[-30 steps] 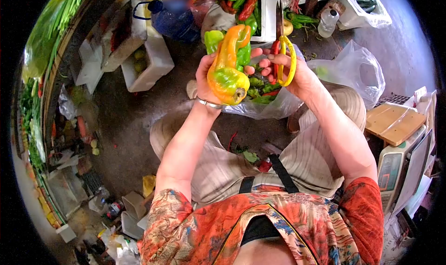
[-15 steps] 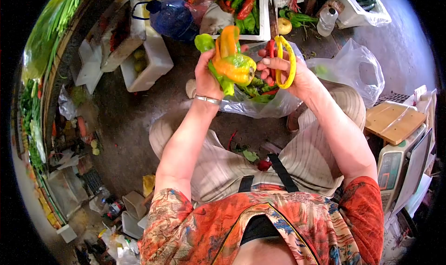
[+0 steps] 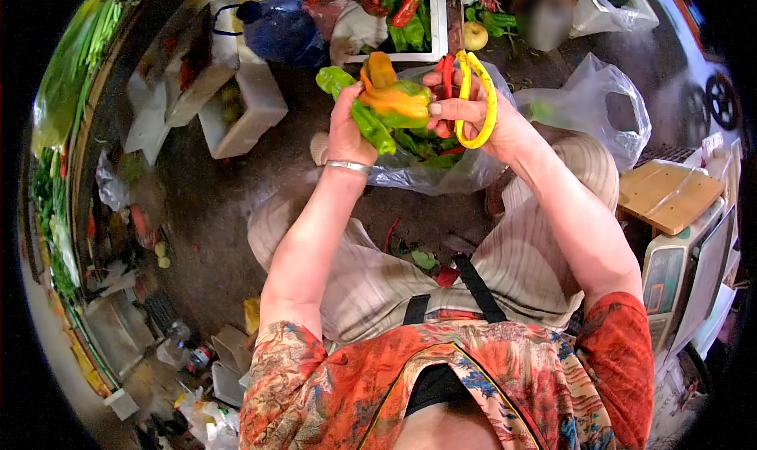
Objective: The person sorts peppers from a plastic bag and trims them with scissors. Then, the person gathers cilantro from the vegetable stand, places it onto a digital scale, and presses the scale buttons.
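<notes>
My left hand (image 3: 347, 127) is closed around an orange-and-green pepper (image 3: 398, 103) and a long green pepper (image 3: 372, 128) beneath it. A curled green end (image 3: 334, 79) sticks out past the thumb. My right hand (image 3: 493, 119) grips scissors with a yellow handle loop (image 3: 477, 99) and a red one (image 3: 447, 87); the blades point away from me. The thumb and a finger of this hand touch the stem end of the orange-and-green pepper. Below both hands, a clear plastic bag (image 3: 430, 178) lies open with green and red peppers inside.
Ahead is a white crate (image 3: 435, 24) of red and green peppers, beside a blue jug (image 3: 280, 28). A foam box (image 3: 252, 119) stands on the left. Another plastic bag (image 3: 587, 107), a scale (image 3: 664, 280) and a wooden board (image 3: 670, 194) are on the right.
My right hand has moved left and its thumb and finger now touch the pepper's end. The orange-and-green pepper has turned slightly. A blurred round shape now covers the bottle's spot.
</notes>
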Demonstrator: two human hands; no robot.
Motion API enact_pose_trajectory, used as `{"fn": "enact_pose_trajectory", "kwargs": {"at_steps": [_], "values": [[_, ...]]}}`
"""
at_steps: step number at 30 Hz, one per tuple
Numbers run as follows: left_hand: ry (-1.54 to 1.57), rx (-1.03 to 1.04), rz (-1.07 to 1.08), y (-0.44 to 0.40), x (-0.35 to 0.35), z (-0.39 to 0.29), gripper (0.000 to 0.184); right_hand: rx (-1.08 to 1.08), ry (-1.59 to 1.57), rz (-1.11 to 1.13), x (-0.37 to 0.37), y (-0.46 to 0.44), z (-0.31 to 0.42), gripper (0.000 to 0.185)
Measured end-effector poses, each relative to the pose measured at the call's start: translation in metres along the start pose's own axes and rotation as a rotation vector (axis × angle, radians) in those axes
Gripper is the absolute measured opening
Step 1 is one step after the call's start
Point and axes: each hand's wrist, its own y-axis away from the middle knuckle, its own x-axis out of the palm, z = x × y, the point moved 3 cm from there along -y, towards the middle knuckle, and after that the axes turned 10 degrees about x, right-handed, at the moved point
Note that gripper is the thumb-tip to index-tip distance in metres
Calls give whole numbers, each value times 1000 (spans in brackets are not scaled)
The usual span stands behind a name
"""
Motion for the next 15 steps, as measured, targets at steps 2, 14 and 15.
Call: {"fn": "enact_pose_trajectory", "kwargs": {"at_steps": [2,14,15], "values": [[-15,-13,-26,2,0,2,40,-25,-4,19,3,1,2,46],[71,-50,-14,-3,-6,5,42,-45,-56,10,3,2,1,44],[71,-51,-14,-3,-8,5,42,-29,-55,5,2,1,1,42]]}}
